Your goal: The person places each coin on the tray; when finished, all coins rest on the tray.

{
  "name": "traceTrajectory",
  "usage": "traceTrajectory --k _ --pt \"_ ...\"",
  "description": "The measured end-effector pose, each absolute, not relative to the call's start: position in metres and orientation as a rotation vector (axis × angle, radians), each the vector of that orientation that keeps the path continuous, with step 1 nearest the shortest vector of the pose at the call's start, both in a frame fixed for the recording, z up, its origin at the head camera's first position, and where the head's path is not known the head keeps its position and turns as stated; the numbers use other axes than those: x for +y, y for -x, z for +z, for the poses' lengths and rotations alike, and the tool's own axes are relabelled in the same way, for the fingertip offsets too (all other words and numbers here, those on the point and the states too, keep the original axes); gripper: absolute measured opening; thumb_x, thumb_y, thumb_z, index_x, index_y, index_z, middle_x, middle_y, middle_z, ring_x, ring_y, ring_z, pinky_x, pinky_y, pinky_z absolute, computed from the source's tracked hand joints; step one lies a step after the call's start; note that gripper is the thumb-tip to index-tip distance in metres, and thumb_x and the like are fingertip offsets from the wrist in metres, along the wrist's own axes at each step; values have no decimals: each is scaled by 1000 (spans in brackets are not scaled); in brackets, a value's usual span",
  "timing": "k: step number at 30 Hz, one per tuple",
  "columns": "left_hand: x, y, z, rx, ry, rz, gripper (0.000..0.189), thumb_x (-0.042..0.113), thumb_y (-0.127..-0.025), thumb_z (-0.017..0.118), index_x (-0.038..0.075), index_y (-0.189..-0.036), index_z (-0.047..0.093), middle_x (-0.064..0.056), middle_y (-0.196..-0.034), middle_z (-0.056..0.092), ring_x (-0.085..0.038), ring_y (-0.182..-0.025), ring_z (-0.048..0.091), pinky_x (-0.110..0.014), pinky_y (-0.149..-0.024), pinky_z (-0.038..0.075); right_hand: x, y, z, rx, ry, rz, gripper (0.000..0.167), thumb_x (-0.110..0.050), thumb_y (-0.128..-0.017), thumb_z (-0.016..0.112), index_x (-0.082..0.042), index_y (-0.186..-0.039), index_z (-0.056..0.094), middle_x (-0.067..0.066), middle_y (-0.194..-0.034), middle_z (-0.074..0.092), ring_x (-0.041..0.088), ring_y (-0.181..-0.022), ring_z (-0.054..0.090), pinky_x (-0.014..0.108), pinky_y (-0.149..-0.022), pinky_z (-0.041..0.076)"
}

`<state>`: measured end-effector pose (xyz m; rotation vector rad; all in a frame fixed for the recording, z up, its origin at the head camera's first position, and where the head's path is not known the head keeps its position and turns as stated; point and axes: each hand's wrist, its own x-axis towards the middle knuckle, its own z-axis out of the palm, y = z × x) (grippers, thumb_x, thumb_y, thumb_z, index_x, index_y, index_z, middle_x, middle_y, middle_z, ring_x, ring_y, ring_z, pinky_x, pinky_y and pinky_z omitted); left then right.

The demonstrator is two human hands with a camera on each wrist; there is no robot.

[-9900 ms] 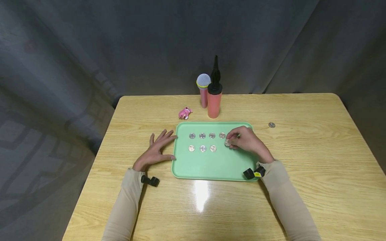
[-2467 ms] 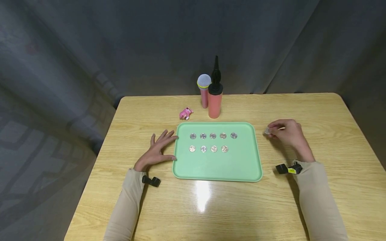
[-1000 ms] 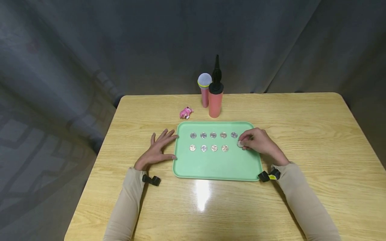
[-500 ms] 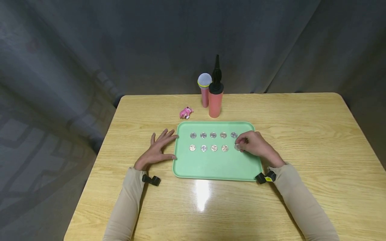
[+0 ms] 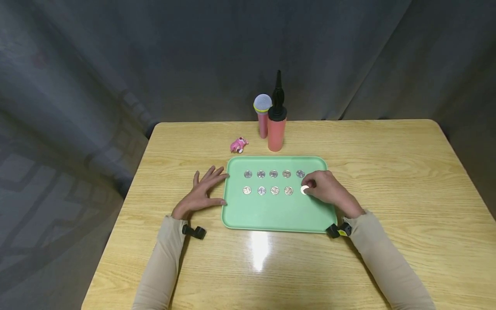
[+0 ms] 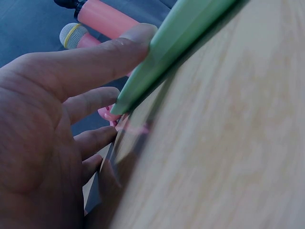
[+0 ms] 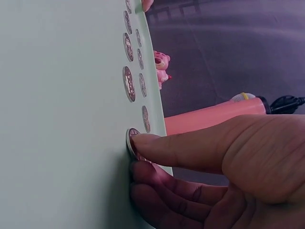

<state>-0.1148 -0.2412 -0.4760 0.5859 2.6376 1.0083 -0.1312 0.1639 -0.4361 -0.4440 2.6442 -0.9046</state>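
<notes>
A green tray (image 5: 267, 215) lies on the wooden table, bearing silvery coins in two rows. Near the right end of the front row, my right hand (image 5: 325, 188) pinches a coin (image 7: 131, 140) low at the tray's surface. In the right wrist view the thumb lies over its face and the curled fingers are at its edge, hiding part of it. Its neighbours are a front-row coin (image 5: 288, 190) and a back-row coin (image 5: 300, 174). With fingers spread, my left hand (image 5: 199, 196) touches the tray's left rim; in the left wrist view the thumb is against the tray wall (image 6: 164, 52).
Behind the tray stand a pink air pump (image 5: 276, 133) with a black nozzle and a toy microphone (image 5: 262, 105). A small pink bear figure (image 5: 238, 145) lies left of them. A dark curtain (image 5: 201, 60) hangs beyond the table's far edge.
Earlier, my right hand set a coin in the front row, picked the last one off the table at right and brought it over the tray. It has since lowered it leftward. The left hand stayed put.
</notes>
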Motion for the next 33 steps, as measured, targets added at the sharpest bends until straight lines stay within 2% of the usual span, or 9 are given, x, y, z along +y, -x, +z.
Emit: traceTrajectory --k 21,33 --pt "-241 114 -476 2635 -591 1011 84 31 -79 84 18 -152 43 -12 -168 23 -38 -159 4 -66 -119 -19 162 129 -437 2668 478 -879 14 1 -83 75 3 -97 77 11 -80 68 17 -73 57 25 -63 46" --pt "-241 116 -477 2624 -580 1032 84 32 -80 84 19 -152 43 -11 -168 24 -37 -159 4 -66 -119 -20 184 136 -425 2705 402 -928 19 -7 -92 68 4 -107 73 12 -86 69 18 -75 59 24 -61 47"
